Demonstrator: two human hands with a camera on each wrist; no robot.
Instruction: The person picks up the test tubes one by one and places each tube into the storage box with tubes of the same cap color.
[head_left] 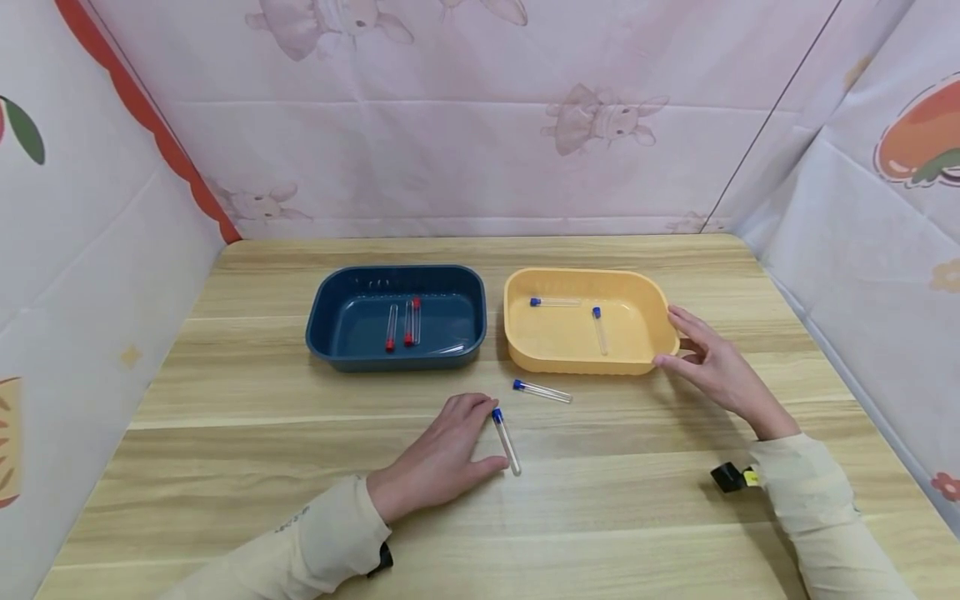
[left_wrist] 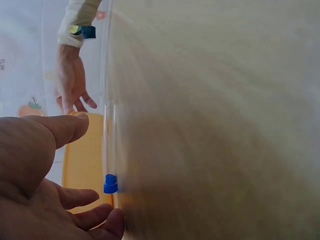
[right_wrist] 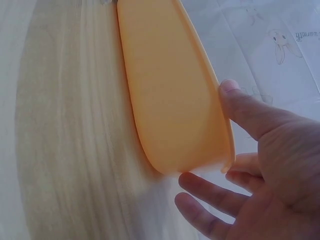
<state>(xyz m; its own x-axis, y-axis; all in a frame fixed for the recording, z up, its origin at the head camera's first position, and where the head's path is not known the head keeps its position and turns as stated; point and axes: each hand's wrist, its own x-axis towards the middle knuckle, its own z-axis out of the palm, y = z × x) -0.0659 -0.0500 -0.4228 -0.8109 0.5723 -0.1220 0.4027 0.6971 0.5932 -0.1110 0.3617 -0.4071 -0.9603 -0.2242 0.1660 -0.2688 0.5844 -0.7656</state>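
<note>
Beside a clear test tube with a blue cap (head_left: 507, 443), my left hand (head_left: 442, 462) rests low over the table. Its thumb lies near the tube's rounded end and its fingertips are close to the cap (left_wrist: 110, 184), with the fingers spread, not closed round it. My right hand (head_left: 720, 375) touches the right end of the yellow tray (head_left: 577, 365), thumb at the rim and fingers loosely bent along the end wall in the right wrist view. A second blue-capped test tube (head_left: 543, 392) lies in front of that tray.
Two blue-capped tubes lie inside the yellow tray. Left of it stands a dark blue tray (head_left: 397, 364) holding three red-capped test tubes (head_left: 392, 327). Both trays sit toward the back of the wooden table (head_left: 225, 467), with printed cloth (head_left: 465, 167) hanging behind and at the sides.
</note>
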